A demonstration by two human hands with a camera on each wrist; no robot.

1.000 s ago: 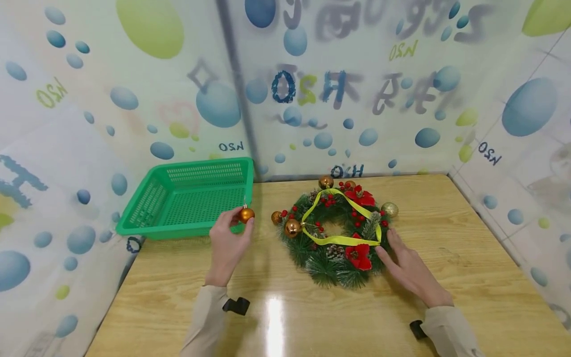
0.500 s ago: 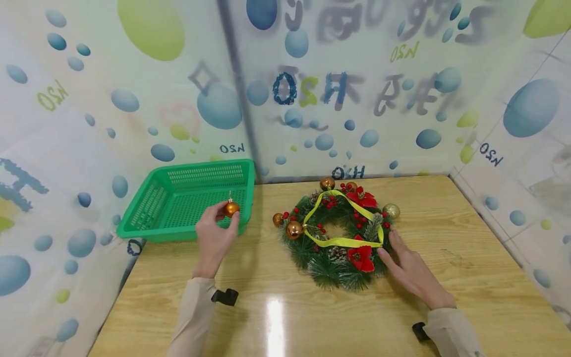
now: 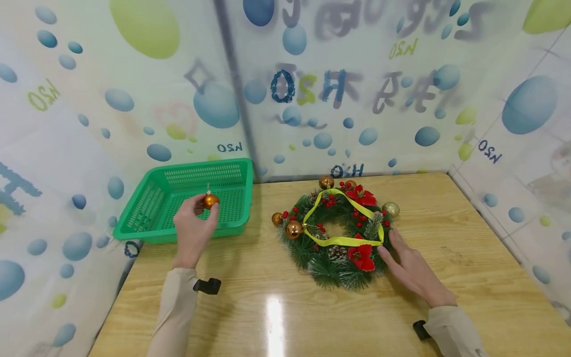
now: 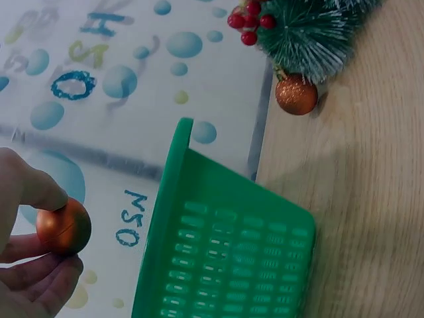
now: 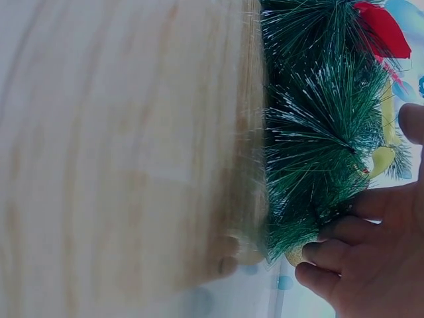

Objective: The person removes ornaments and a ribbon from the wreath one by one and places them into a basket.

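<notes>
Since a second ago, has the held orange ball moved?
Yes, the ball in the left hand moved left, away from the right edge of the green basket.

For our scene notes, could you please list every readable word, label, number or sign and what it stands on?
"H2O", large and small, backwards: wall covering.
"N2O", several times, backwards (perhaps S for 2): wall covering.
"H", apparently, large, blue: wall covering, far left.
"O", dark, beside the green basket: wall covering.
Grey writing on the wall covering: too blurred to read.
Held ornament, basket, wreath: none readable.
</notes>
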